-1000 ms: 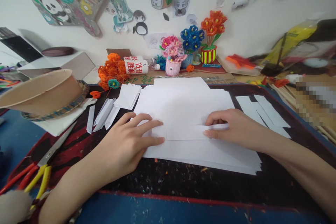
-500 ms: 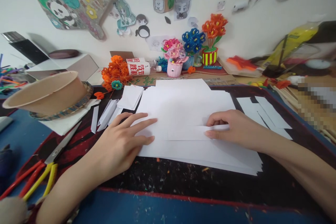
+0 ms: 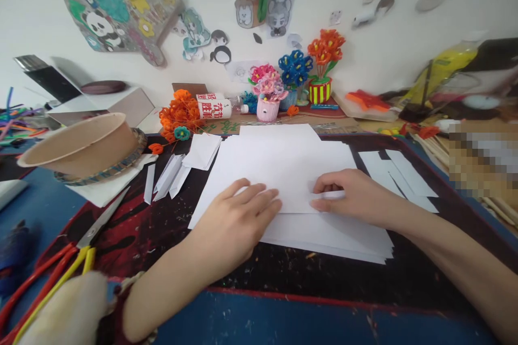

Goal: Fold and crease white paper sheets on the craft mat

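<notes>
A stack of white paper sheets (image 3: 291,161) lies on the dark mat. My left hand (image 3: 238,215) rests palm down on the stack, fingers slightly curved but not gripping; what lies under them is hidden. Over the right part of the stack, my right hand (image 3: 340,194) pinches a narrow white paper strip (image 3: 332,194) between thumb and fingers. Left of the stack are folded paper strips (image 3: 170,177) and a small pile of cut paper pieces (image 3: 202,151). More flat paper strips (image 3: 410,172) lie to the right, beyond my right wrist.
Scissors (image 3: 95,232) with red and yellow handles lie at the left, near a beige bowl (image 3: 81,145). Along the back stand pots of handmade flowers (image 3: 267,109), beside orange flowers (image 3: 180,113) and a lying bottle (image 3: 214,107). Wooden sticks (image 3: 435,151) are at the right.
My left hand has moved right across the stack, closer to my right hand, and its fingers have come nearer together. The long flat strip is now largely hidden. The view has shifted slightly.
</notes>
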`<action>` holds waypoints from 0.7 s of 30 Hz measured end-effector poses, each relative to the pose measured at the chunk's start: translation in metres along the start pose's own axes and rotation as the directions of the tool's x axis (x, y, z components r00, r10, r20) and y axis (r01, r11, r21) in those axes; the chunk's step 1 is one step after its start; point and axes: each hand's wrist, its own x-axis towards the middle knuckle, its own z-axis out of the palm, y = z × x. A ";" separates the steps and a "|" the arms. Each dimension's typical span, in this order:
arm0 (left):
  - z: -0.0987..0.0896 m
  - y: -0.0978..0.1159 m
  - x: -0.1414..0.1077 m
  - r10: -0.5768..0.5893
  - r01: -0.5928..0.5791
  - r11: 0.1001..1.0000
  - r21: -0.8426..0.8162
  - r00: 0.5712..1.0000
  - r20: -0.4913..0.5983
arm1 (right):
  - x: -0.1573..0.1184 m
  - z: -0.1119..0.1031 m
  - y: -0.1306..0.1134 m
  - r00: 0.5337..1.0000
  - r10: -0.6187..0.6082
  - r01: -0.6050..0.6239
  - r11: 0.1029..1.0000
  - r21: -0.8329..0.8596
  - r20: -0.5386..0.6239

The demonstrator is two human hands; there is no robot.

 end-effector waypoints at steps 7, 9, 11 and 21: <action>0.022 -0.001 0.010 0.094 -0.077 0.979 -0.186 0.992 0.083 | 0.002 -0.002 0.000 1.000 0.020 -0.020 1.000 0.017 0.015; 0.020 -0.001 0.012 0.129 -0.111 0.971 -0.210 0.989 0.074 | 0.002 -0.002 0.001 1.000 0.013 -0.013 1.000 0.028 0.011; 0.019 -0.001 0.016 0.163 -0.140 0.962 -0.234 0.983 0.080 | 0.002 -0.002 0.000 1.000 0.012 -0.012 0.999 0.036 0.006; 0.029 -0.005 0.033 0.163 -0.131 0.937 -0.325 0.984 0.072 | 0.002 -0.005 -0.007 1.000 0.029 -0.029 0.999 0.031 0.013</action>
